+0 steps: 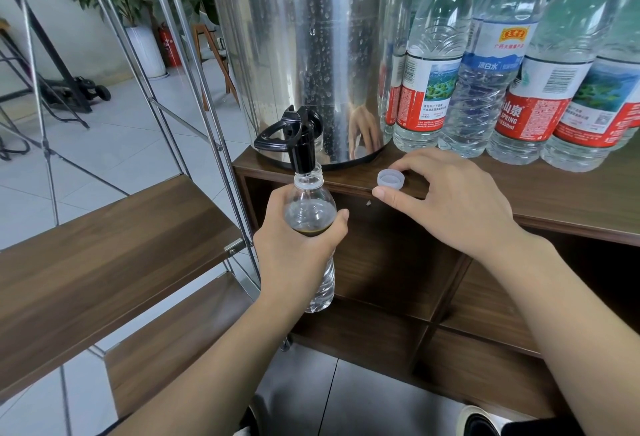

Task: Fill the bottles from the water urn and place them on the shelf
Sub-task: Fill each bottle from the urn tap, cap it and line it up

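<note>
Bottle (313, 224) upright, mouth up under urn tap (300, 145)

Floor: I see pale grey tiles (104, 145) with dark joints, daylit
Wall: white, far left behind the plant
Bench: dark wood-grain cabinet (554, 200) with open cubbies below
Rack: steel-framed unit (194, 96) on my left, with wood boards
Far corner: leafy plant in a white pot (145, 51), red fire extinguisher (171, 44) just beside it, wooden stool (211, 55) near
</note>
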Motion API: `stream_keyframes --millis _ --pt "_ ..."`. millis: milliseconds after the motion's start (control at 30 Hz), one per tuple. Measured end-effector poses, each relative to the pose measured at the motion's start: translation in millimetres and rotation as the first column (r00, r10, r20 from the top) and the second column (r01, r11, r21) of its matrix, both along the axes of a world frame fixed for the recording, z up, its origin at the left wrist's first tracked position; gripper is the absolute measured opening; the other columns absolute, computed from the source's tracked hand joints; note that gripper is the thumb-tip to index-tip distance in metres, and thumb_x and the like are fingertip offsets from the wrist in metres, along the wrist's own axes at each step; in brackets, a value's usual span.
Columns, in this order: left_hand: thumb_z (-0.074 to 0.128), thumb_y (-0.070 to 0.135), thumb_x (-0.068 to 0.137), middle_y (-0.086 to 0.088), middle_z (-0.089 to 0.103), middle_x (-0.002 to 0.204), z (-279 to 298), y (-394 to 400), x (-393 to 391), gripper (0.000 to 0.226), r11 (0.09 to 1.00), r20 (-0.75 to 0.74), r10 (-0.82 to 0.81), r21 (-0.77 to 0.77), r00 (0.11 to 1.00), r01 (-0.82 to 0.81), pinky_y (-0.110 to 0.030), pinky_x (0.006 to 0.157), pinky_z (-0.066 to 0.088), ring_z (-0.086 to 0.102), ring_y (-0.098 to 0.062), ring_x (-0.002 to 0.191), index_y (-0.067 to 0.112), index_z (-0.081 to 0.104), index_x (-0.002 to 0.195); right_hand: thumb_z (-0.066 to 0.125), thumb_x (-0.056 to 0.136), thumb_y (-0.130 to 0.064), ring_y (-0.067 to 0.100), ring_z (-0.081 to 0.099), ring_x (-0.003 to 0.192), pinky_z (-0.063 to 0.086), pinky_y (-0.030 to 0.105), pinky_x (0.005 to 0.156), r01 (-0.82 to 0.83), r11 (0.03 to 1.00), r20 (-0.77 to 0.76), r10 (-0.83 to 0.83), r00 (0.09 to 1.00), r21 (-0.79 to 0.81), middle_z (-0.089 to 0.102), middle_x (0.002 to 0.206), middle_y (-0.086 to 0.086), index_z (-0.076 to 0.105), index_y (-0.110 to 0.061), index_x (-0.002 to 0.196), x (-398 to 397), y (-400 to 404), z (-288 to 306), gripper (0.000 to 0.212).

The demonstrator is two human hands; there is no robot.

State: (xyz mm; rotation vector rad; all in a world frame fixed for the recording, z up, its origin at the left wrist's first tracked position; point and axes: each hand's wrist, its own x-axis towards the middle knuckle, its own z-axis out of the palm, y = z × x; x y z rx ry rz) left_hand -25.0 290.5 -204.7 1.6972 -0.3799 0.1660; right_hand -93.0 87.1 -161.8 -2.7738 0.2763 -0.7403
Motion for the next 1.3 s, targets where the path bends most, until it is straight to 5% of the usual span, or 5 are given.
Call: stream_keyframes --millis 1300 --pt "0.092 0.034 0.075 0.01 0.072 0.104 -2.0 0.0 1.5 0.052 1.0 -0.012 0.006 -0.001 1.0 -0.006 -0.019 0.085 0.053 0.069 -0.003 0.097 0.026 0.064 0.118 0.052 0.089 -0.071 0.011 0.056 0.113 0.038 0.03 0.087 -0.005 1.0 0.016 0.005 1.0 0.011 0.063 0.12 -0.018 0.067 -0.035 0.114 0.0 0.2 -0.8 0.046"
